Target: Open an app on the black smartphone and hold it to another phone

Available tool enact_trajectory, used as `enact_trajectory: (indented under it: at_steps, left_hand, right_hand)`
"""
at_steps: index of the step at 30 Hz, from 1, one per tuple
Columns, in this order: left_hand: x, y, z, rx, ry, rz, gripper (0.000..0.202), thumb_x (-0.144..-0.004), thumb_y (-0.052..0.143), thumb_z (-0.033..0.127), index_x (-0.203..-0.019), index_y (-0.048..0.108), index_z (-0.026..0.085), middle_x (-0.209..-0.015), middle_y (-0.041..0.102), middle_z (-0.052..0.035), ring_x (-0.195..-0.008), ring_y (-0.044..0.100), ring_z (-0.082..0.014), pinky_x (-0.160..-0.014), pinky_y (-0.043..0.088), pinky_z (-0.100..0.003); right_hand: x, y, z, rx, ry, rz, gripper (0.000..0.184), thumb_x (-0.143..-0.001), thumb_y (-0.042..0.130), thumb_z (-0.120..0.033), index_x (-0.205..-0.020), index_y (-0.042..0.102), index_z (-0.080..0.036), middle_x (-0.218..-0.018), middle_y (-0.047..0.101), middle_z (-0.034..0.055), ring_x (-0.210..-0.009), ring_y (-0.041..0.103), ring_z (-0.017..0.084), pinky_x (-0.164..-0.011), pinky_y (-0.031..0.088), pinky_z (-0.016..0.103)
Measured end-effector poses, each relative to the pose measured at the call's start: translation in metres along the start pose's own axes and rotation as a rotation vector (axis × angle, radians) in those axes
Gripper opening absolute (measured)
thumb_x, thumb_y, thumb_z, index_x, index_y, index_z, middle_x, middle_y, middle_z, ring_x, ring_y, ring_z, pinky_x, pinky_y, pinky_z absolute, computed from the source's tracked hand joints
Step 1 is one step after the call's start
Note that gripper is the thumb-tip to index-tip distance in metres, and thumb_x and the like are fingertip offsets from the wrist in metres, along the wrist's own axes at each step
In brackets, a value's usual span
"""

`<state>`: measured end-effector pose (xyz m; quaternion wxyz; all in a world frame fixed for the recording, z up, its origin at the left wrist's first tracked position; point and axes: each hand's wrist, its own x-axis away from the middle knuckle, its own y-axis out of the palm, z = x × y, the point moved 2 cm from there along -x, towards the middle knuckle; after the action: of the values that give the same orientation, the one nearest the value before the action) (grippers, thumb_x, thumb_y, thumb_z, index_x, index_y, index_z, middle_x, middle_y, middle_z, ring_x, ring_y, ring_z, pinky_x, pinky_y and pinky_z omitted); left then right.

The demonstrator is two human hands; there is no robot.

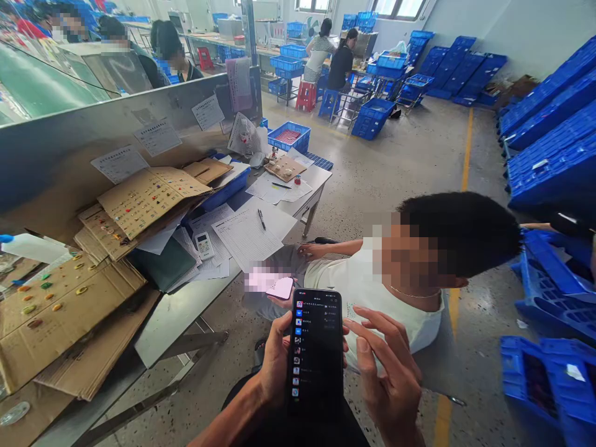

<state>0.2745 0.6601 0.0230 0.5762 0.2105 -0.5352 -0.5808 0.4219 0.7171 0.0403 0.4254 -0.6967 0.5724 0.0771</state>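
Phone held low between both hands

Left hand (pixel 274 366) is gripping the dark phone (pixel 315 351) from its left side, fingers wrapping round the back and the thumb lying along the edge, so the screen is facing up at the camera with a list of small icons showing. Right hand (pixel 388 372) is hovering just beside the phone's right edge, fingers spread and loosely curled, grasping nothing; its fingertips are close to the screen, though whether they are touching it cannot be told.

Just beyond the phone, a seated person in a white shirt (pixel 367 292) is leaning over, one hand holding a second, pale pink phone (pixel 279 287) and the other resting near the table edge. To the left, a grey work table (pixel 177 313) is carrying cardboard sheets (pixel 144 198) dotted with small coloured pieces, printed paper forms (pixel 246 236) with a pen (pixel 261 218) lying on them, and a white remote (pixel 203 245). Blue plastic crates (pixel 549 118) are standing stacked along the right wall, and other people are sitting at benches far behind.
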Motion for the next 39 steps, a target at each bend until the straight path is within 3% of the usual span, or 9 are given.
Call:
enact_trajectory:
  at_steps: [4,14,19,24,30,33,36,39]
  left_hand:
    - [-0.001,-0.001,-0.002,0.001,-0.014,0.024,0.082,-0.089,0.038,0.069,-0.119,0.071,0.001,-0.112,0.075,-0.0226,-0.094,0.072,-0.0334,-0.086,0.049,-0.039]
    - [0.0,-0.004,-0.005,0.018,-0.015,0.049,0.082,-0.088,0.04,0.071,-0.112,0.075,0.001,-0.105,0.077,-0.0218,-0.086,0.071,-0.028,-0.086,0.049,-0.035]
    - [0.002,-0.007,-0.006,0.037,-0.042,0.15,0.076,-0.091,0.039,0.068,-0.105,0.077,0.003,-0.094,0.079,-0.0171,-0.07,0.066,-0.02,-0.073,0.048,-0.029]
    - [0.002,-0.005,-0.006,0.014,0.005,0.012,0.084,-0.093,0.03,0.069,-0.118,0.072,0.0,-0.104,0.076,-0.0217,-0.084,0.07,-0.0263,-0.085,0.049,-0.036]
    - [0.002,-0.006,-0.006,0.014,0.039,-0.03,0.087,-0.095,0.025,0.066,-0.126,0.065,-0.004,-0.106,0.072,-0.0212,-0.092,0.068,-0.0272,-0.092,0.047,-0.038]
    - [0.002,-0.011,-0.01,0.017,0.064,-0.017,0.087,-0.095,0.024,0.066,-0.126,0.065,-0.005,-0.104,0.072,-0.0216,-0.091,0.068,-0.0275,-0.091,0.047,-0.039]
    - [0.001,-0.021,-0.02,0.103,0.103,0.018,0.082,-0.097,0.029,0.064,-0.127,0.065,-0.003,-0.106,0.073,-0.0208,-0.093,0.068,-0.0266,-0.092,0.047,-0.038]
    - [0.0,-0.035,-0.034,0.165,0.119,0.076,0.074,-0.098,0.035,0.063,-0.126,0.068,0.002,-0.109,0.074,-0.0178,-0.095,0.069,-0.0256,-0.093,0.048,-0.038]
  right_hand:
    - [0.005,0.001,0.0,-0.02,0.007,-0.009,0.029,-0.094,0.051,-0.009,-0.112,0.072,-0.019,-0.121,0.065,0.0086,-0.112,0.059,0.024,-0.093,0.049,0.045]
    - [0.004,0.002,-0.003,-0.02,-0.021,-0.02,0.031,-0.093,0.051,-0.008,-0.113,0.071,-0.02,-0.121,0.065,0.0079,-0.111,0.059,0.024,-0.092,0.049,0.045]
    - [0.003,0.005,-0.005,-0.013,-0.044,-0.042,0.033,-0.091,0.053,-0.007,-0.115,0.071,-0.021,-0.124,0.064,0.0085,-0.114,0.057,0.026,-0.092,0.05,0.047]
    - [0.006,-0.002,-0.002,-0.031,0.034,0.013,0.03,-0.094,0.052,-0.011,-0.111,0.073,-0.022,-0.12,0.066,0.0074,-0.111,0.059,0.024,-0.092,0.049,0.044]
    - [0.024,-0.005,0.015,-0.096,0.3,0.06,0.025,-0.098,0.052,-0.026,-0.104,0.076,-0.023,-0.119,0.069,0.0058,-0.109,0.063,0.022,-0.093,0.049,0.038]
    - [0.049,0.003,0.028,-0.258,0.578,0.048,0.032,-0.098,0.052,-0.041,-0.091,0.075,-0.02,-0.096,0.072,0.0057,-0.087,0.066,0.021,-0.077,0.052,0.034]
    - [0.081,0.02,0.035,-0.648,0.961,-0.137,0.037,-0.092,0.06,-0.053,-0.075,0.071,-0.022,-0.075,0.071,0.0037,-0.071,0.065,0.021,-0.066,0.054,0.034]
    - [0.104,0.039,0.029,-1.107,1.281,-0.357,0.04,-0.087,0.06,-0.064,-0.09,0.076,-0.027,-0.09,0.076,0.0059,-0.086,0.071,0.03,-0.077,0.057,0.046]
